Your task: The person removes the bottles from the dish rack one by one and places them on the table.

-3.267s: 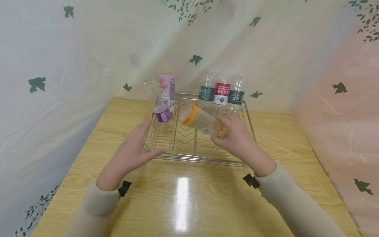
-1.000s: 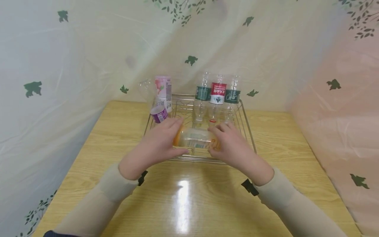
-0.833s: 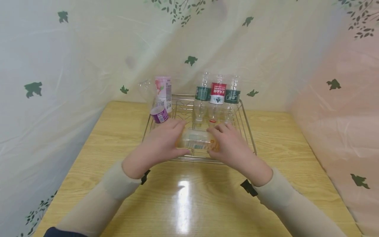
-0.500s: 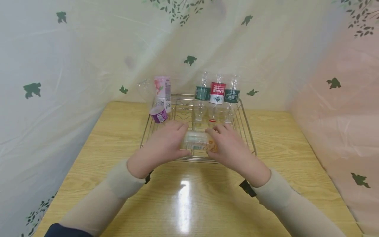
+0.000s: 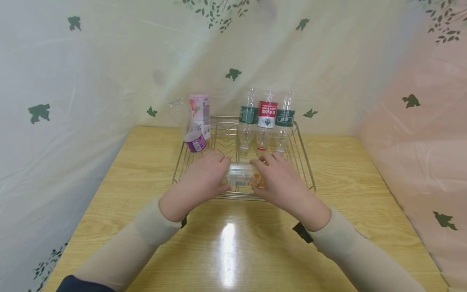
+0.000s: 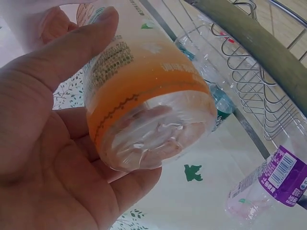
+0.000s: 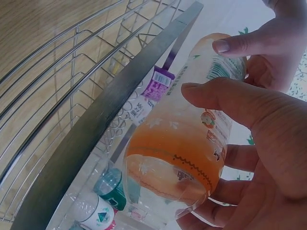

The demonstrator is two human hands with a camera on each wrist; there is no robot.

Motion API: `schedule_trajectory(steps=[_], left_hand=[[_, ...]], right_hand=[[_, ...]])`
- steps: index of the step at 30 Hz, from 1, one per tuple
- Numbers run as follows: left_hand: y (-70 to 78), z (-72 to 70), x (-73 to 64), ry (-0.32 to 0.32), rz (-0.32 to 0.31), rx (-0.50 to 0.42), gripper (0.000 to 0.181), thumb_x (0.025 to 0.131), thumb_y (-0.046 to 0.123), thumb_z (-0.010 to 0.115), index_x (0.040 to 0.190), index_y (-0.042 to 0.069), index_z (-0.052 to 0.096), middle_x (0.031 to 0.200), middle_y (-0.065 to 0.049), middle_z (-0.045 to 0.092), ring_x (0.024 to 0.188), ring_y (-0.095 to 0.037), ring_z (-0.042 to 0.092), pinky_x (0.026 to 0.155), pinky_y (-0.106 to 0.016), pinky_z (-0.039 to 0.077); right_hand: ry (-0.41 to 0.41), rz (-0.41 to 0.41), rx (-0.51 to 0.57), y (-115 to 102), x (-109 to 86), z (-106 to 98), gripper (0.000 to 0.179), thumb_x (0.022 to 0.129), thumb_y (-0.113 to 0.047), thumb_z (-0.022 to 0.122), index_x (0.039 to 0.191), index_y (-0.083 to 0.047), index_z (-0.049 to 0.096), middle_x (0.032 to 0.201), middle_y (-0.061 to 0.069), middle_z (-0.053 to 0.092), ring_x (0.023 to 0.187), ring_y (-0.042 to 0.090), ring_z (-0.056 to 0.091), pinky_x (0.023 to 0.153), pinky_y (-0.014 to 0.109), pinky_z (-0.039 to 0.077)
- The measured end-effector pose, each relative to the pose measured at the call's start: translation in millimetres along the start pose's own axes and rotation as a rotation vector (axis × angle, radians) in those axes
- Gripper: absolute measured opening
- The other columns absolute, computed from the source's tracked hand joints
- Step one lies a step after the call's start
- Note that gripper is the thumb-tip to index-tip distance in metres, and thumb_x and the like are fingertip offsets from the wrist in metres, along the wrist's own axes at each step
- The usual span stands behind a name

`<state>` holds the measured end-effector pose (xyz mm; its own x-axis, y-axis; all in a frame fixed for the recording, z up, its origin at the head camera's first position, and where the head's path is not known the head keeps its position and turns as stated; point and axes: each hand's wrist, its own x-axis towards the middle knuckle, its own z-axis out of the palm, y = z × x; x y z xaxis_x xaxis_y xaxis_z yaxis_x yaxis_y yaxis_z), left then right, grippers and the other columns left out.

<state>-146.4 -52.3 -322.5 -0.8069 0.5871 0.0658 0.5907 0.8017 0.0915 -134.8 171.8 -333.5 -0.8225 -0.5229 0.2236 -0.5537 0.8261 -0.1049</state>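
A clear plastic bottle with an orange-and-white label (image 5: 240, 174) lies level across the front part of a wire dish rack (image 5: 238, 196), raised above it. My left hand (image 5: 202, 176) grips its left end; in the left wrist view the thumb lies along the label (image 6: 139, 62) and the fingers curl round beneath, near a clear, moulded end. At the other end, my right hand (image 5: 282, 178) holds the bottle between thumb and curled fingers, as the right wrist view shows near an orange band (image 7: 168, 153). In the head view both hands cover the bottle's ends.
Upside-down clear bottles with green labels (image 5: 285, 118) and a red-and-white label (image 5: 267, 114) stand at the rack's back right. A pink bottle (image 5: 200, 110) and a purple-labelled bottle (image 5: 196, 141) lean at its left. Wooden table (image 5: 350, 194) surrounds the rack; patterned sheeting (image 5: 120, 81) hangs behind.
The left hand, apart and spread at the rack's left earlier, has moved right and taken hold of the bottle. The bottle has gone from slanted to level. Lately both hands have shifted only slightly.
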Motion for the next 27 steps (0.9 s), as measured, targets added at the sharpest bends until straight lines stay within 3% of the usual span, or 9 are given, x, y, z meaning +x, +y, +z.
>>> schedule_trajectory(steps=[14, 18, 23, 27], left_hand=[[-0.7, 2.7, -2.5, 0.020, 0.012, 0.002, 0.062, 0.079, 0.039, 0.089, 0.120, -0.001, 0.063, 0.114, -0.012, 0.066, 0.105, -0.028, 0.061, 0.096, -0.041, 0.052], [-1.9, 2.7, -3.8, 0.041, 0.018, -0.010, 0.063, 0.078, 0.037, 0.090, 0.121, -0.001, 0.063, 0.114, -0.012, 0.067, 0.105, -0.028, 0.061, 0.094, -0.041, 0.054], [-4.5, 3.2, -6.1, 0.046, 0.009, -0.013, 0.063, 0.079, 0.040, 0.088, 0.120, -0.001, 0.063, 0.113, -0.012, 0.066, 0.105, -0.028, 0.060, 0.093, -0.040, 0.054], [-7.8, 4.4, -9.0, 0.054, -0.005, -0.028, 0.063, 0.081, 0.040, 0.087, 0.121, -0.002, 0.063, 0.113, -0.011, 0.066, 0.103, -0.027, 0.060, 0.089, -0.038, 0.055]], right_hand=[[0.025, -0.020, -0.001, -1, -0.2, 2, 0.065, 0.074, -0.027, 0.091, 0.130, -0.006, 0.066, 0.116, 0.012, 0.063, 0.104, 0.030, 0.054, 0.086, 0.046, 0.051], [0.029, -0.016, 0.019, 0, -0.1, 3, 0.068, 0.076, -0.028, 0.091, 0.134, -0.006, 0.063, 0.123, 0.014, 0.063, 0.110, 0.032, 0.054, 0.093, 0.049, 0.050], [0.052, -0.003, 0.085, 5, -0.8, 3, 0.087, 0.077, -0.034, 0.090, 0.148, -0.004, 0.049, 0.139, 0.019, 0.055, 0.125, 0.039, 0.050, 0.106, 0.056, 0.043], [0.055, 0.038, 0.145, 11, -3.4, 3, 0.105, 0.075, -0.044, 0.090, 0.156, -0.003, 0.036, 0.146, 0.020, 0.049, 0.130, 0.041, 0.048, 0.108, 0.056, 0.041]])
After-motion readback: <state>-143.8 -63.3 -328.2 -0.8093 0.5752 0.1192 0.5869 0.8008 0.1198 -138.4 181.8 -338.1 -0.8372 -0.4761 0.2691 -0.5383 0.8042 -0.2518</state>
